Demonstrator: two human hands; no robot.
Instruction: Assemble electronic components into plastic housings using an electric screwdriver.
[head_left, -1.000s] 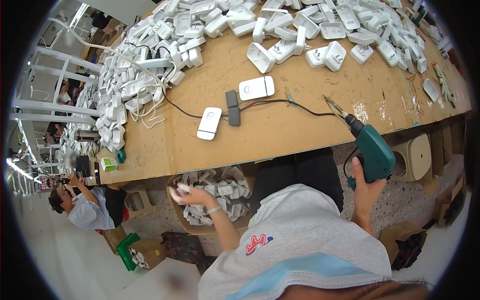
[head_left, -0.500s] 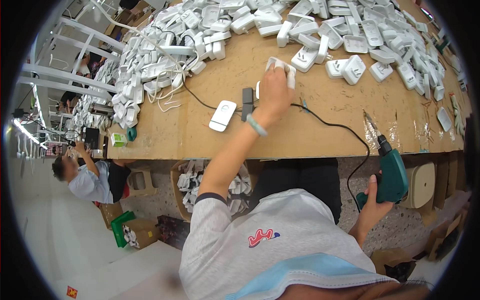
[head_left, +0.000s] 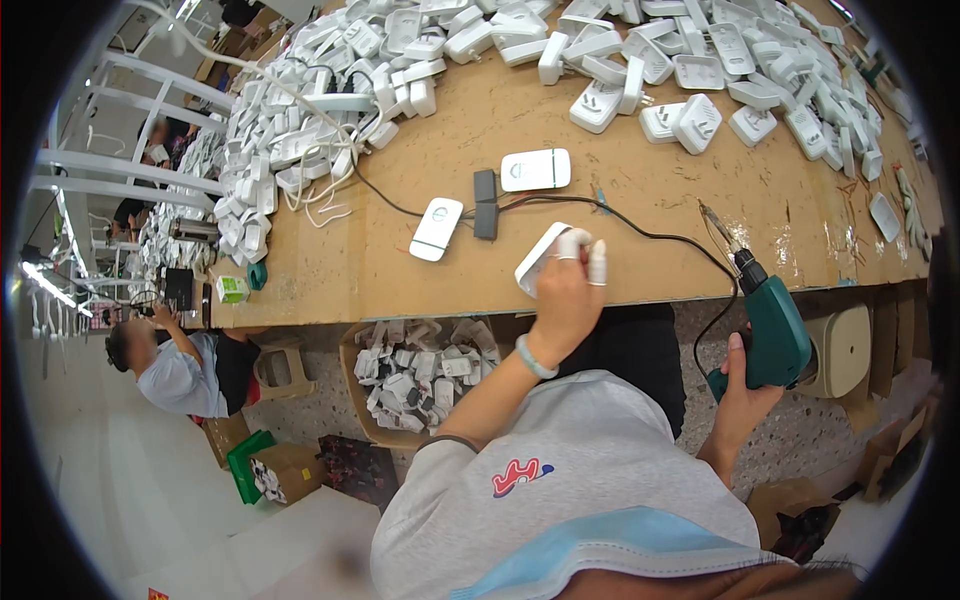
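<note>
The white rounded rectangular plastic housing (head_left: 538, 262) is at the near edge of the brown cardboard-covered counter (head_left: 400, 300), in front of the person. Its long axis runs slantwise, from lower left to upper right, and the upper right end points away from the body. I cannot tell if it touches the counter.

The left hand (head_left: 566, 300), with white covers on some fingers, is partly closed and grips this housing at its right side, so a part of it is hidden. The right hand (head_left: 745, 398) is closed around the handle of a dark green pistol-shaped tool (head_left: 778, 330) with a metal tip. This tool points up and to the left, its tip above the counter.

Farther on the counter, 2 white rounded cases with a thin green line, 1 nearly level (head_left: 535, 170) and 1 tilted (head_left: 436, 229), lie near the dark grey rectangular block (head_left: 485, 205). Behind them is a large pile of white plastic housings (head_left: 600, 60). The cases have small marks, too small to read. The grey shirt (head_left: 620, 440) bears a red and blue emblem.
</note>
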